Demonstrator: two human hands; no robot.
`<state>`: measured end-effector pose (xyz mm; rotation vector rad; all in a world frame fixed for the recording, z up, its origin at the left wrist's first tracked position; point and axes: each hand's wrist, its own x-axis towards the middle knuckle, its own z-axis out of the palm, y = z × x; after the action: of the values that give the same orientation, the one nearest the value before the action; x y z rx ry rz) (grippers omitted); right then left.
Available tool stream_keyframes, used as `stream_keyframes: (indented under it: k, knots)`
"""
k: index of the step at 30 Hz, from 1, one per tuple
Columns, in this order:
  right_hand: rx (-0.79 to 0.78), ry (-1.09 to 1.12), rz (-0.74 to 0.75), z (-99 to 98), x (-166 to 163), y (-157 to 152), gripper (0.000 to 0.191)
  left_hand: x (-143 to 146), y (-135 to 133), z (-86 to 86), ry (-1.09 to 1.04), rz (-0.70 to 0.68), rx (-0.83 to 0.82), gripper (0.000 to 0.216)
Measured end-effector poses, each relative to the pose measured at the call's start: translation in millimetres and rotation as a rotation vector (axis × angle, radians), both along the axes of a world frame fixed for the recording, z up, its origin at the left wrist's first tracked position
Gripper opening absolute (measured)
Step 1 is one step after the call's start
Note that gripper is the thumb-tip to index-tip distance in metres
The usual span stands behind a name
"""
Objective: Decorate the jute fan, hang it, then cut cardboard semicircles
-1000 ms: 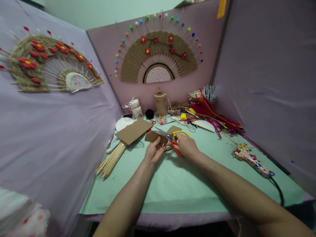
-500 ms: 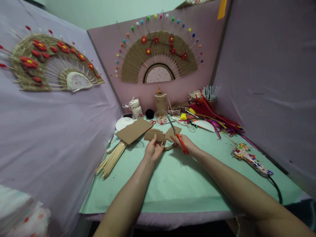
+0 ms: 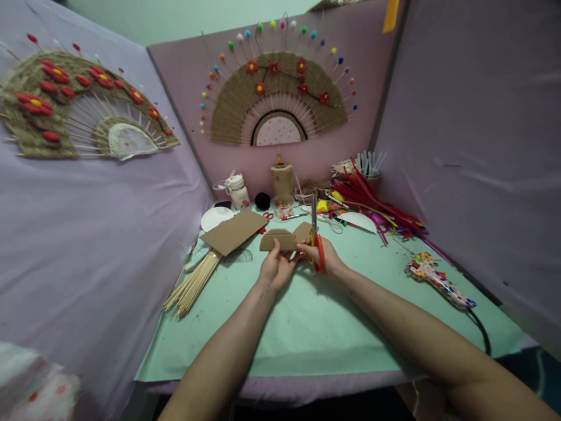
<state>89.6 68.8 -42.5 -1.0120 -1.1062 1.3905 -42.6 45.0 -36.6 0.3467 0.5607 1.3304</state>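
Note:
My left hand (image 3: pixel 276 270) grips a half-round piece of brown cardboard (image 3: pixel 277 241) from below, thumb on its near face. My right hand (image 3: pixel 322 257) holds a pair of scissors (image 3: pixel 319 251) with red-orange handles and some yellow on them. Their blades point upward, away from the cardboard. The right fingertips are at the right end of the half-round piece, apparently touching it. Behind the hands lies another small cardboard piece (image 3: pixel 305 230), partly hidden. To the left, a larger cardboard sheet (image 3: pixel 235 231) rests over one end of a bundle of thin wooden sticks (image 3: pixel 196 285).
A glue gun (image 3: pixel 440 282) with a black cord lies at the right. Along the back stand a white bottle (image 3: pixel 238 193), a twine spool (image 3: pixel 281 178), a small clear bowl (image 3: pixel 283 206) and red pipe cleaners (image 3: pixel 372 202). A decorated fan (image 3: pixel 280 96) hangs on the back panel.
The scissors have swung from slanting up-left to nearly upright. My right fingers have come to the half-round cardboard's end. A curved strip seen below the hands no longer shows.

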Motion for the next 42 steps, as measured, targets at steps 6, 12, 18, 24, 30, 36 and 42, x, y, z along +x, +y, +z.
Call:
stream_keyframes:
  k: [6,12,18,24,30,36,42]
  knots:
    - [-0.009,-0.015,-0.122,-4.4,3,6,0.046,1,2,0.1,0.003,0.02,-0.007,0.025]
    - [0.014,-0.011,-0.195,-6.5,7,10,0.045,-9,7,2.1,-0.01,0.154,0.011,0.02]
    - [0.022,0.008,-0.168,-10.6,9,14,0.049,-8,5,0.3,0.013,0.15,0.077,0.021]
    - [0.002,0.057,-0.147,-7.4,8,13,0.049,-8,4,2.4,0.006,0.115,0.121,0.026]
    - [0.012,0.063,-0.2,-13.0,9,16,0.047,-9,6,5.8,-0.063,0.081,0.065,0.042]
    - [0.015,0.054,-0.24,-13.6,11,19,0.048,-19,11,7.5,-0.057,0.138,0.009,0.06]
    - [0.012,0.04,-0.248,-10.6,10,16,0.046,-22,13,6.4,0.01,0.146,-0.006,0.052]
